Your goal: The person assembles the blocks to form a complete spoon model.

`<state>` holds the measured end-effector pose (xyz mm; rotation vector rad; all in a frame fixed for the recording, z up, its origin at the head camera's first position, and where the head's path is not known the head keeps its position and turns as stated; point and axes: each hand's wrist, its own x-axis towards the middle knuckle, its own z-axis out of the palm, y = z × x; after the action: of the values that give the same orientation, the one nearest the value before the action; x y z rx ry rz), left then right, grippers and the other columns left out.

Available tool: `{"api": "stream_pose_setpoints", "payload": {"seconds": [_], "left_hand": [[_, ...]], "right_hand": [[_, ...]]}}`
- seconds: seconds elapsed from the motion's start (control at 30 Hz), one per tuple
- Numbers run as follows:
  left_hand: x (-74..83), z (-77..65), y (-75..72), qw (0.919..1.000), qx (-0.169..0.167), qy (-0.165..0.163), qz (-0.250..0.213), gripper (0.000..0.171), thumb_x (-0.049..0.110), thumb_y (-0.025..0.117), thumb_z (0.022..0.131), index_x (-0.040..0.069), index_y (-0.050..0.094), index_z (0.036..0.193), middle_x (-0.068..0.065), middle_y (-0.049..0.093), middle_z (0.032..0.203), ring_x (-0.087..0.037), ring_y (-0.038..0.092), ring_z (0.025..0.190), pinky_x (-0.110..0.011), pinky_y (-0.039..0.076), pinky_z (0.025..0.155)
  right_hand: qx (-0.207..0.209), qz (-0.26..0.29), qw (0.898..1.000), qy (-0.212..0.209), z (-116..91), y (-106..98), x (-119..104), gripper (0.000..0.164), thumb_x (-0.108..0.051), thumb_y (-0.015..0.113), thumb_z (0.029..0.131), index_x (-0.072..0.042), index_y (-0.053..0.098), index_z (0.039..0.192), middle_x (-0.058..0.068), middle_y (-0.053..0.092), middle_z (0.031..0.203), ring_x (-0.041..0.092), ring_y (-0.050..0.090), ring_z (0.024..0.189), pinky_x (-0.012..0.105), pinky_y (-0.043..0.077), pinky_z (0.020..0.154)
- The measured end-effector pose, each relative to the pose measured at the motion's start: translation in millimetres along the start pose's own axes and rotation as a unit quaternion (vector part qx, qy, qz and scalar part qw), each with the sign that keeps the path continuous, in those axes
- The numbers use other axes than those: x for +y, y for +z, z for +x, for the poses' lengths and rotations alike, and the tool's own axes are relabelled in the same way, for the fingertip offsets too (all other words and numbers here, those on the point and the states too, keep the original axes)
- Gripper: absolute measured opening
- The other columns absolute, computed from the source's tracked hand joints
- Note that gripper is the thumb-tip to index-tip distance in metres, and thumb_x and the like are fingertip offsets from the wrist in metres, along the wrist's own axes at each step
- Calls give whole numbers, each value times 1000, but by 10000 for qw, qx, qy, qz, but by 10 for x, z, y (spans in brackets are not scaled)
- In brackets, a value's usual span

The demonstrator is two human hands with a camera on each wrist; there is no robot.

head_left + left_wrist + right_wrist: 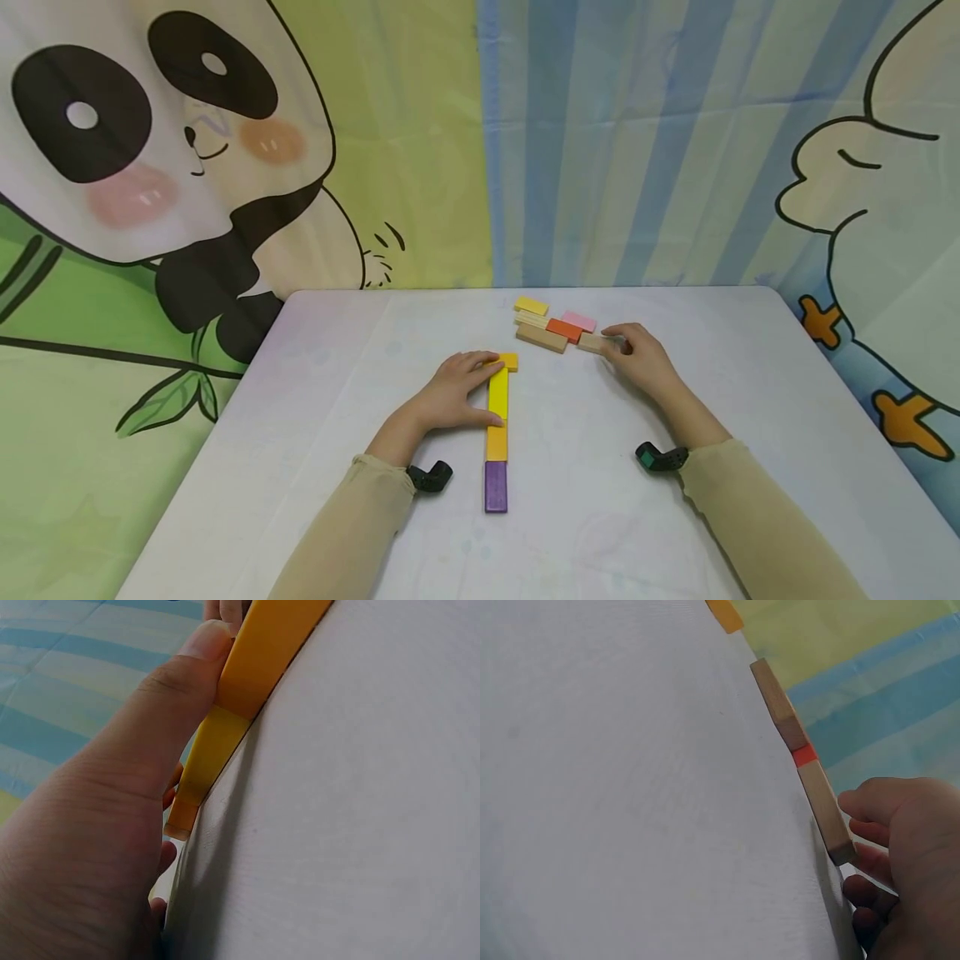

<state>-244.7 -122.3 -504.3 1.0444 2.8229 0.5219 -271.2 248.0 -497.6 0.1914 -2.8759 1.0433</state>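
backdrop cloth (637, 142): printed with a panda at left and blue stripes farther right, hanging behind the far edge of the worktop (585, 500), which is pale and carries all the blocks. tan sleeves (757, 508): one on each of my forearms, reaching in from the near side. row of blocks (497, 433): laid end to end from mid-worktop toward the far edge. my left grip (453, 392): unclosed along the left side of the row, thumb touching near the joint of its two middle blocks, fingers at its far end. my right grip (637, 358): fingers curled at the right end of a plain wooden block (823, 810); i cannot tell whether they hold it. cluster of blocks: near the far edge, right of the row; a tan block (542, 338) lies on its near side, a red-orange block (564, 331) between tan and plain wood, a pink block (578, 321) behind, a yellow block (531, 306) closest to the far edge. row members, outward from me: purple block (496, 487), orange block (497, 445), bright yellow block (498, 392), and an orange crosspiece (512, 363), partly hidden by my fingers.
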Motion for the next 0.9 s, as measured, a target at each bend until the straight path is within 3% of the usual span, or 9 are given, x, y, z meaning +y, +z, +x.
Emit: {"api": "stream_pose_setpoints", "payload": {"seconds": [0.23,0.4,0.47,0.57,0.7,0.9], "left_hand": [[7,-7,-6,10000,-27,-46,-48,102,79,63,75,27,30,156,6,27,161,-19,21,150,-46,8,125],[12,-2,-3,9999,-31,-86,-47,102,80,62,74,29,29,156,7,26,161,-19,21,150,-45,8,126],[19,3,-3,9999,-48,-86,-59,102,80,62,74,29,29,157,7,25,162,-19,20,151,-45,8,126],[28,7,-5,9999,-88,-96,-64,103,81,61,74,29,29,157,7,25,162,-19,20,151,-45,8,126],[27,2,-11,9998,-114,-132,-52,103,80,62,74,30,29,157,7,25,162,-19,20,151,-45,7,126],[14,3,-5,9998,-122,-142,21,103,81,61,74,30,28,157,7,25,162,-19,20,151,-44,7,126]], "right_hand": [[252,-85,9994,-220,-5,50,-52,32,-32,63,96,-12,65,121,15,53,133,31,51,110,50,43,94],[323,58,9971,-685,-43,54,-176,29,-28,63,96,-13,66,121,10,57,128,26,53,96,42,46,82],[151,40,9956,-926,-53,69,-230,31,-25,62,97,-12,65,125,10,57,130,26,54,95,42,46,80],[-381,-204,9919,-1195,-64,121,-310,39,-25,60,99,-12,60,135,8,53,141,29,56,116,48,48,96],[-1077,-725,9822,-1355,-85,200,-415,49,-29,58,99,-15,50,146,10,43,154,38,43,138,58,38,111],[-1058,-858,9805,-1415,-113,243,-465,47,-28,60,98,-13,55,142,11,46,151,36,42,140,56,38,112]]}}
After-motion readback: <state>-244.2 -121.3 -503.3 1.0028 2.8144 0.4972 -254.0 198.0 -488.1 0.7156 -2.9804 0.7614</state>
